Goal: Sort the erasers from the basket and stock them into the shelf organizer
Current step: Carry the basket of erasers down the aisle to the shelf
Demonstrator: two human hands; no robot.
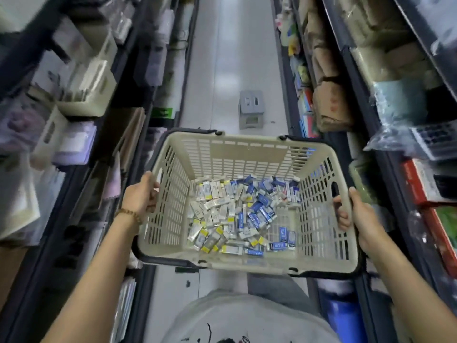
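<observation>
Erasers (237,214) lay loose on the bottom of the basket (247,154), its long axis running left to right, with left hand (141,194) and right hand (356,214) each curled over an end rim, equally near.

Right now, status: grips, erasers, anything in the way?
Left grip and right grip each hold a side rim of the basket. Erasers unsorted, loose in its bottom. Grey step stool on aisle floor ahead.
</observation>
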